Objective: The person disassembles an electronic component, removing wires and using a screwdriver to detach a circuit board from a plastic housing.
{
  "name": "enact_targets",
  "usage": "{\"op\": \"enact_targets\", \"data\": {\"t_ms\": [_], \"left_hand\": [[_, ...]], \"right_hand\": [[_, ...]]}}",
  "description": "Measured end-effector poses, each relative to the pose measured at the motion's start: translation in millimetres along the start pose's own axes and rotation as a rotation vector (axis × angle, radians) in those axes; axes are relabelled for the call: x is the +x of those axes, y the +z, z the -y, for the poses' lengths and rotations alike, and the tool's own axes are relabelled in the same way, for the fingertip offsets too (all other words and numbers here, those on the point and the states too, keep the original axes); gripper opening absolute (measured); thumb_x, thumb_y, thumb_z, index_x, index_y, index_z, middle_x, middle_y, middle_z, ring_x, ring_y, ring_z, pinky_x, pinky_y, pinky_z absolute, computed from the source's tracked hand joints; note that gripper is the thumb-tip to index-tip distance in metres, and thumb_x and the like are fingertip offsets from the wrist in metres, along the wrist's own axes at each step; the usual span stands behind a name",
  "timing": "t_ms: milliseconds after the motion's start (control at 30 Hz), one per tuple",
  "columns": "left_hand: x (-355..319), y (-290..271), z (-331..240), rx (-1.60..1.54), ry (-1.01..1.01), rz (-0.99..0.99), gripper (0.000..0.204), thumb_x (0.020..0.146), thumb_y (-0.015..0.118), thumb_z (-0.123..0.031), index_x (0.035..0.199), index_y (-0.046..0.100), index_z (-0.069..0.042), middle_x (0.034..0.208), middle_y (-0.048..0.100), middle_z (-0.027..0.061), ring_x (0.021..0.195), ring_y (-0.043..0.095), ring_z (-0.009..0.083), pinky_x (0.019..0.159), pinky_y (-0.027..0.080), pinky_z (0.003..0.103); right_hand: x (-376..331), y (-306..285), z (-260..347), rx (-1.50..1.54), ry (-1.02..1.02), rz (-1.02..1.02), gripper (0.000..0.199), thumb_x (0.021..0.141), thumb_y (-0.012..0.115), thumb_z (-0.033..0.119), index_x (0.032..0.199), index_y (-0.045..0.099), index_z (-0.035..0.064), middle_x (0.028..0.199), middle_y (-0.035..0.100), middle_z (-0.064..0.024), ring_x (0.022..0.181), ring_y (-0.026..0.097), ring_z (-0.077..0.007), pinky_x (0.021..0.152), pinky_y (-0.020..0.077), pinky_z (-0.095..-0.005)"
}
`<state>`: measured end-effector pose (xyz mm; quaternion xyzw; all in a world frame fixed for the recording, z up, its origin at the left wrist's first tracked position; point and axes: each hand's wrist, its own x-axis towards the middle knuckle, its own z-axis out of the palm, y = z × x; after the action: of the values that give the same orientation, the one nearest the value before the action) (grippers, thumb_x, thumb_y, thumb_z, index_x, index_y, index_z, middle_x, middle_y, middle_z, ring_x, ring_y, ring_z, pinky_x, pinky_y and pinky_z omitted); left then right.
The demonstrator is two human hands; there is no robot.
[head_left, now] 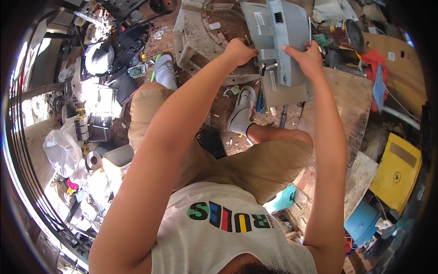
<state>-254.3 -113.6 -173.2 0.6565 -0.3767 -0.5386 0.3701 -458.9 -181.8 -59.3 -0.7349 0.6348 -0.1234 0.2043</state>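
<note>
Ahead of me, past my feet, is an LCD monitor panel (294,43), its grey metal back turned towards me. A black power socket sits near the top of the raised metal housing and a blue video port near its bottom. My left hand (240,53) is closed at the panel's left edge, with its fingertips partly hidden. Gripping the right side, my right hand (305,59) has its thumb on the metal housing and its fingers around the edge. Something orange shows by the right fingers; I cannot make out what it is.
A concrete block frame (194,34) stands behind my left hand. Screwdriver-like tools (260,101) lie by my right shoe. Wooden board (340,107), large can (346,34), yellow panel (396,173) and blue bucket (362,223) are on the right. Electronic scrap (130,43) and plastic bags (61,153) crowd the left.
</note>
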Motion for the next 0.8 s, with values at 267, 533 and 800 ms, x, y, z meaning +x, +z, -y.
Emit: {"op": "enact_targets", "data": {"t_ms": [267, 533, 800], "left_hand": [[-19.6, 6.2, 7.6, -0.184, -0.110, -0.038, 0.046, 0.086, 0.075, -0.032, 0.108, 0.063, 0.006, 0.092, 0.071, 0.0145, 0.075, 0.069, 0.0206, 0.064, 0.055, 0.034], [-29.7, 7.3, 7.9, -0.110, -0.026, -0.091, 0.038, 0.091, 0.069, -0.030, 0.105, 0.059, 0.004, 0.088, 0.069, 0.0183, 0.075, 0.069, 0.0231, 0.067, 0.055, 0.036], [-32.0, 6.9, -8.7, -0.370, -0.031, 0.047, 0.033, 0.095, 0.066, -0.025, 0.104, 0.056, 0.005, 0.097, 0.067, 0.0120, 0.076, 0.069, 0.0164, 0.066, 0.059, 0.030]], "right_hand": [[1.3, 12.3, -5.5, -0.022, 0.155, 0.015, 0.108, 0.055, 0.085, 0.059, 0.124, 0.046, -0.0146, 0.120, 0.061, -0.0267, 0.109, 0.063, -0.0335, 0.092, 0.0504, -0.0389], [16.9, 43.6, -18.0, -0.321, 0.140, -0.126, 0.100, 0.055, 0.084, 0.062, 0.115, 0.055, -0.0128, 0.115, 0.063, -0.0255, 0.102, 0.065, -0.0365, 0.085, 0.0534, -0.0397], [-36.4, 36.0, -4.4, 0.164, -0.031, 0.063, 0.043, 0.086, 0.071, 0.040, 0.104, 0.067, 0.0016, 0.095, 0.067, -0.0142, 0.088, 0.065, -0.0284, 0.073, 0.0515, -0.0410]]}}
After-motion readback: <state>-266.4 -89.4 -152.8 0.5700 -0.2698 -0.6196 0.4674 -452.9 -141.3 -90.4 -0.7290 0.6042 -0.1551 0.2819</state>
